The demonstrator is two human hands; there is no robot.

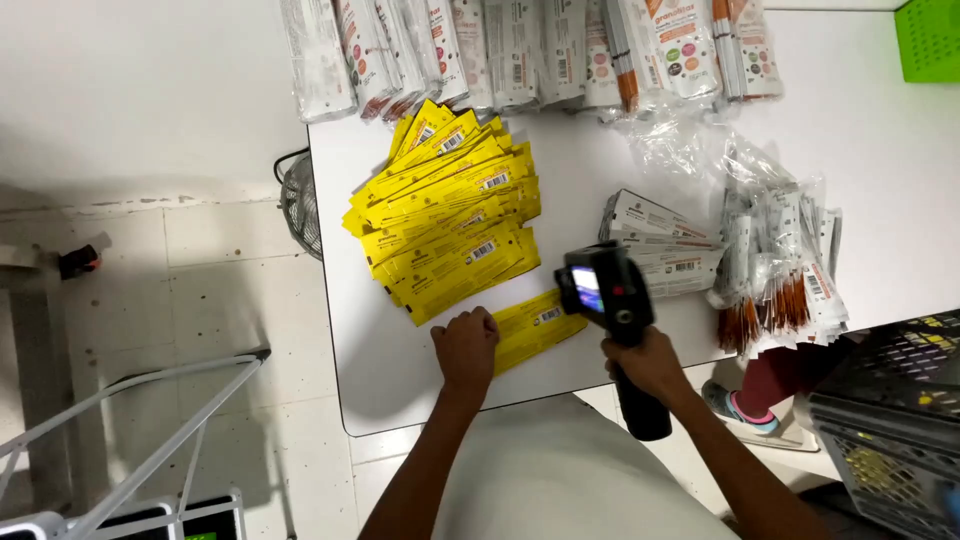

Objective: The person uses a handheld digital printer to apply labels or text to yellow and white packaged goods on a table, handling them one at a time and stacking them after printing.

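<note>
Left hand (465,345), seemingly clenched, pins yellow packet (535,325); right hand (650,362) grasps scanner (610,295).
</note>
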